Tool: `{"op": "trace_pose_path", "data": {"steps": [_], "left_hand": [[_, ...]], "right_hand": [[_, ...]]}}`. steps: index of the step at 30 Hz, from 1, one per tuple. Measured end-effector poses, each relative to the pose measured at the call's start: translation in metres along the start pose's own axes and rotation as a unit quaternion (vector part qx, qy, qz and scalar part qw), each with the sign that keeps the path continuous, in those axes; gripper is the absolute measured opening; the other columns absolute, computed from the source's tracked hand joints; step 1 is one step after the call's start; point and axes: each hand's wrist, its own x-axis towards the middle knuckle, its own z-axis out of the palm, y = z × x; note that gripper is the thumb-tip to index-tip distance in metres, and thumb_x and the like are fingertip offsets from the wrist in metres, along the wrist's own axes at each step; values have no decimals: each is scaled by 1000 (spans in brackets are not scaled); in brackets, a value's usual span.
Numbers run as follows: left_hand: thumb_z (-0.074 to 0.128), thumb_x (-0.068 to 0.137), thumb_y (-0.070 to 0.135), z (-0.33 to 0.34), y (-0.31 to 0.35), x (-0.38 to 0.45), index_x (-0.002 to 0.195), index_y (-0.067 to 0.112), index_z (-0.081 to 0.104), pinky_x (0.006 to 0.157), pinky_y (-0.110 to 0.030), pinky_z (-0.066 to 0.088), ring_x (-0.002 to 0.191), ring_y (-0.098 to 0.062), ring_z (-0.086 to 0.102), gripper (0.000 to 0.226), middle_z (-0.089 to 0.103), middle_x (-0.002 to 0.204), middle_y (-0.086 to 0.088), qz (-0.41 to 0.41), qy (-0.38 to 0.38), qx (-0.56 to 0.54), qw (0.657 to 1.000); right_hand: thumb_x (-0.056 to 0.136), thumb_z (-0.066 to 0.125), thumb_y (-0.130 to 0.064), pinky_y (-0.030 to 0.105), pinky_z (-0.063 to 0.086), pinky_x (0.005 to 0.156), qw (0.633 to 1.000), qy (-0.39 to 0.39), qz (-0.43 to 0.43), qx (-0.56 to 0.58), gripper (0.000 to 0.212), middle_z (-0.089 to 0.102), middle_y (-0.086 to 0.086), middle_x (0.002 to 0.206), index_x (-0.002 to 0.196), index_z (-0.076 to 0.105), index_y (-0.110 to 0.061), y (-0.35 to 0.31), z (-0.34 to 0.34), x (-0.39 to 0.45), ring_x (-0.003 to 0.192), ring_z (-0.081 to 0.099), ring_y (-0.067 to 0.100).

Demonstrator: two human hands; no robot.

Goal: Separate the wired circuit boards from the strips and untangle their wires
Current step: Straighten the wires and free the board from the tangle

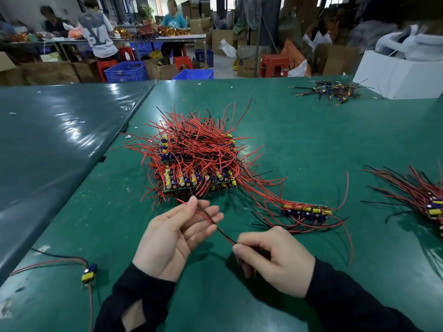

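A big tangle of circuit-board strips with red and black wires lies mid-table. In front of it my left hand is palm up, fingers relaxed, and a red-and-black wire pair runs across its fingers under the thumb tip. My right hand pinches the near end of that pair, fingers curled; whatever it holds inside is hidden. One strip of boards lies loose to the right of the pile. A single separated board with its wires sits at the near left.
A bundle of wired boards lies at the right edge, and a small heap of boards at the far right beside a white box. A darker table adjoins on the left. People work at benches behind.
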Motion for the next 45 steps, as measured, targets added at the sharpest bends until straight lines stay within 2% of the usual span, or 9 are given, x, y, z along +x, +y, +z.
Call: {"op": "trace_pose_path", "data": {"steps": [9, 15, 20, 26, 30, 33, 37, 40, 45], "left_hand": [[60, 71, 22, -3, 1, 2, 73, 13, 61, 37, -11, 41, 51, -8, 61, 10, 58, 56, 4, -81, -1, -142, 986], [50, 90, 9, -6, -3, 5, 89, 6, 65, 39, -9, 45, 64, -9, 71, 15, 73, 70, -2, 8, 32, -68, 997], [56, 84, 13, -2, -11, 4, 89, 7, 66, 45, -13, 49, 70, -13, 72, 13, 75, 79, -5, 152, 46, 21, 987], [63, 66, 21, 5, -22, 0, 103, 3, 66, 66, -21, 57, 77, -17, 70, 41, 74, 91, -11, 27, -101, 57, 993], [64, 69, 15, 9, -32, -5, 107, -9, 64, 75, -39, 51, 66, -30, 62, 45, 66, 65, -19, 9, -148, 102, 984], [63, 73, 15, 10, -36, -6, 101, -7, 67, 68, -45, 51, 57, -36, 59, 36, 57, 55, -24, 22, -154, 85, 984], [65, 70, 17, 13, -37, -6, 90, -4, 71, 60, -37, 53, 55, -31, 60, 29, 62, 62, -23, 36, -121, 97, 987], [66, 63, 18, 8, -29, -4, 76, 8, 77, 54, -19, 50, 65, -11, 64, 20, 71, 75, -7, 48, -71, 100, 991], [64, 64, 12, 4, -16, -2, 71, 9, 77, 46, -13, 44, 51, -4, 57, 15, 67, 64, -5, 52, -43, 78, 995]], "right_hand": [[97, 46, -30, 37, 49, 62, 998, 35, -46, -34, 28, 60, -8, 62, 71, 53, -24, 3, -2, 3, 58, 58, 11], [97, 48, -24, 33, 50, 58, 999, 25, -35, 29, 28, 61, -6, 58, 71, 55, -21, 2, 1, 1, 53, 59, 13], [97, 48, -19, 26, 48, 50, 992, -1, 7, 129, 29, 61, 2, 55, 70, 57, -16, -1, 4, 0, 47, 57, 15], [98, 44, -20, 26, 41, 45, 961, 25, 64, 269, 29, 59, 3, 54, 72, 57, -14, -3, 4, 3, 43, 50, 16], [92, 44, -25, 21, 40, 41, 933, 6, 73, 352, 27, 58, 4, 52, 74, 56, -10, -5, 5, 4, 41, 49, 14], [99, 44, -20, 20, 39, 41, 929, 3, 75, 362, 30, 57, 3, 52, 74, 56, -9, -5, 6, 4, 40, 49, 13], [99, 44, -18, 23, 39, 42, 937, 14, 70, 342, 31, 56, 4, 51, 72, 55, -9, -5, 7, 4, 40, 47, 15], [94, 44, -23, 21, 39, 44, 940, -9, 51, 337, 27, 57, 2, 51, 71, 56, -12, -10, 9, 2, 40, 47, 13], [93, 43, -21, 18, 39, 44, 925, -52, 48, 373, 27, 57, 0, 51, 71, 55, -11, -14, 8, 1, 39, 47, 10]]}}
